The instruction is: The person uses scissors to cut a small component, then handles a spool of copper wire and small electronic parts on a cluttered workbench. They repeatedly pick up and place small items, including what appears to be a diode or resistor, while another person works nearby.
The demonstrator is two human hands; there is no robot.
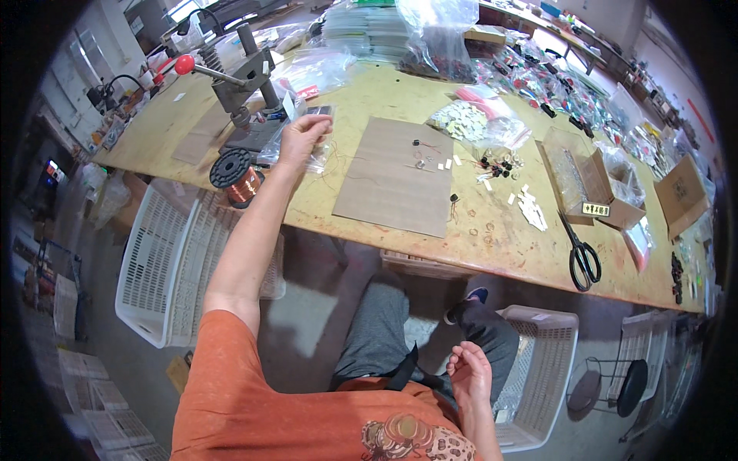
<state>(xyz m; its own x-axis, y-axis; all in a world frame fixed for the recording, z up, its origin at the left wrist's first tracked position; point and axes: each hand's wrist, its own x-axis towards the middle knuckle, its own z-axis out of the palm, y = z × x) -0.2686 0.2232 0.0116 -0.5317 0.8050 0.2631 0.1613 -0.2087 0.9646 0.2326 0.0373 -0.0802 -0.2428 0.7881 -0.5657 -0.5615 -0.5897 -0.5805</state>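
My left hand (302, 142) reaches over the table beside the hand press (242, 84), thumb and fingertips pinched together. Whatever is in that pinch is too fine to see. Just beneath it lie clear plastic bags (317, 160). A black spool wound with copper wire (244, 186) stands at the table's front edge, left of my forearm. My right hand (470, 374) is low over my lap, fingers curled against the thumb; anything inside is hidden. A brown cardboard sheet (384, 180) lies in front of me, with a small black part with thin leads (417, 143) on it.
Right of the cardboard are small black parts (496, 165), white strips (530, 209), black-handled scissors (584, 261) and open cardboard boxes (611, 180). Bagged parts (469, 119) lie farther back. White plastic baskets (154, 261) stand on the floor at both sides.
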